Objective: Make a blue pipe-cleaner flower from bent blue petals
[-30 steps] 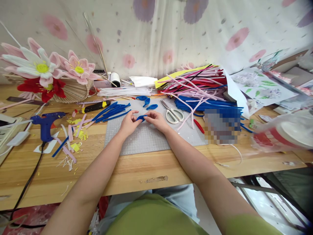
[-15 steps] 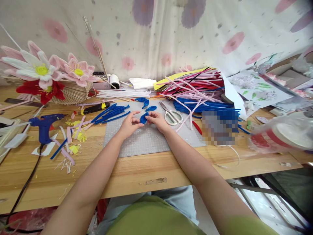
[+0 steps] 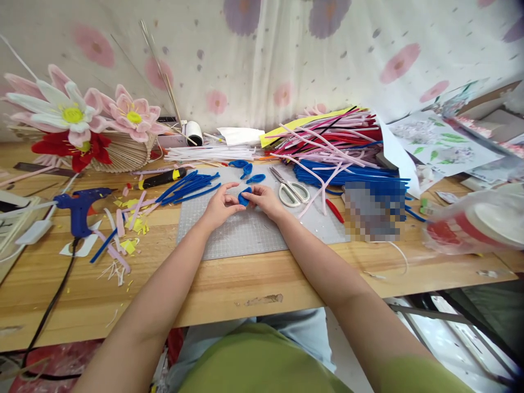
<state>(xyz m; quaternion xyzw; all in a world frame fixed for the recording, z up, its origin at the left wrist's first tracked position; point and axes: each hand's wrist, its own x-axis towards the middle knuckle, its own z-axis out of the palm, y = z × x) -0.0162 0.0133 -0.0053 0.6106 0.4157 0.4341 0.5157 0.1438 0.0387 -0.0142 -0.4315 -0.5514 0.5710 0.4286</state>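
Observation:
A small blue petal [image 3: 244, 196] made of pipe cleaner is pinched between my left hand [image 3: 220, 206] and my right hand [image 3: 265, 201], just above the grey cutting mat [image 3: 245, 234]. Fingertips of both hands grip its edges. A few similar finished blue petals [image 3: 246, 170] lie on the mat's far edge. Loose blue pipe cleaners [image 3: 186, 186] are bundled just left of my left hand. White-handled scissors [image 3: 290, 189] rest on the mat to the right of my right hand.
A blue glue gun [image 3: 79, 203] and cut scraps lie at the left, by a yellow-black utility knife [image 3: 160, 178]. A large heap of coloured pipe cleaners [image 3: 339, 150] fills the back right. Paper flowers [image 3: 77, 117] stand back left. A plastic bag [image 3: 477, 221] sits far right.
The blue piece, flat between my fingers a second ago, has been folded into a compact upright petal shape. Both hands stayed at the same spot over the mat.

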